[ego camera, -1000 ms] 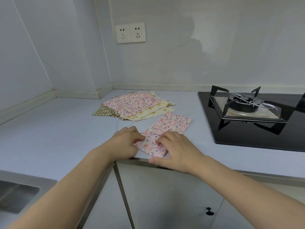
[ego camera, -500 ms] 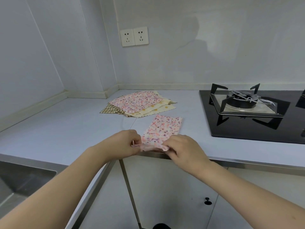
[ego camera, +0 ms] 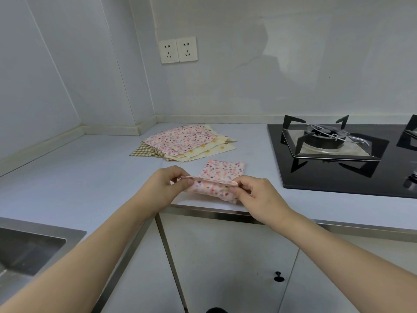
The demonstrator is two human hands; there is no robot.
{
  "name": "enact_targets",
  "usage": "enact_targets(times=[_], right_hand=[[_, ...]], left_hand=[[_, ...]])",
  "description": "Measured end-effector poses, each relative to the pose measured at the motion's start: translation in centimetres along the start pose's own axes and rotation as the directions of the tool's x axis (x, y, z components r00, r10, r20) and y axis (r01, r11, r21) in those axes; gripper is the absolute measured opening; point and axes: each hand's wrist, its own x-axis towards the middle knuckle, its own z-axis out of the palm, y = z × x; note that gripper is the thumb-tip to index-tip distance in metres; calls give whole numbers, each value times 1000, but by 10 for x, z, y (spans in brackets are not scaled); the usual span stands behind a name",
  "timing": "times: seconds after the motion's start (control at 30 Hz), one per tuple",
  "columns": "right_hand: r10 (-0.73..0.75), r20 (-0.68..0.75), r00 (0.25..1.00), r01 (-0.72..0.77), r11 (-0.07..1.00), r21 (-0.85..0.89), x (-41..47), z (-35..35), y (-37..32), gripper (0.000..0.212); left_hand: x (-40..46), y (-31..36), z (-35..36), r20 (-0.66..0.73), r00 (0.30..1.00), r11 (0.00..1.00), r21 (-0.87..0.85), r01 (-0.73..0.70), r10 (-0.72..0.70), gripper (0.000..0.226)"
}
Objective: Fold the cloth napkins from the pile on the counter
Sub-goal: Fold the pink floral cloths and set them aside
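A pink floral napkin (ego camera: 222, 171) lies on the counter near its front edge. Its near end is lifted and doubled back over itself. My left hand (ego camera: 165, 185) pinches the left corner of that lifted end. My right hand (ego camera: 258, 196) pinches the right corner. Farther back sits the pile of napkins (ego camera: 185, 143): a pink floral one on top, cream ones with yellow dots beneath, and a brown checked one sticking out at the left.
A black gas hob (ego camera: 334, 152) with a burner stand fills the counter to the right. A steel sink (ego camera: 29, 247) lies at the lower left. White cabinet doors with a black knob (ego camera: 278, 276) hang below the counter edge. Two wall sockets (ego camera: 178, 50) sit above the pile.
Both hands went from pressing the napkin flat to pinching its near corners. They have raised the near end and carried it toward the far end, so the napkin looks shorter.
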Motion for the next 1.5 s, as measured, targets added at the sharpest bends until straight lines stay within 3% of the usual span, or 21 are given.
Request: enact_targets(times=[0.13,0.2,0.27,0.57,0.87,1.0,1.13,1.2,1.3,1.5], right_hand=[[33,2,999,-33,996,79,-1,-2,0,31],[42,17,999,-44,993,105,-1,-4,0,42],[57,26,998,-60,989,132,0,-4,3,50],[64,27,998,-67,987,144,5,-8,10,11],[87,22,996,-90,978,187,4,-10,8,16],[111,31,993,-115,953,279,5,-11,8,13],[149,-6,989,-140,945,297,12,-14,11,20],[168,-15,986,-155,939,307,18,-18,12,23],[205,10,979,-200,942,270,30,-25,11,22],[236,28,971,-237,971,42,80,-35,23,31]], left_hand=[[-1,3,5,98,994,998,-38,-45,49,15],[1,3,8,88,995,998,-33,-47,50,6],[2,3,10,53,998,998,-52,-31,34,13],[10,2,5,49,998,998,-61,36,-33,22],[6,4,17,8,998,963,-263,59,-59,40],[7,3,25,-21,998,962,-266,56,-64,52],[11,-1,26,36,999,947,-316,47,-38,64],[16,-4,24,98,995,926,-372,63,-28,58],[28,-1,27,52,997,930,-360,80,-66,25],[85,2,50,-87,970,967,-134,215,-228,14]])
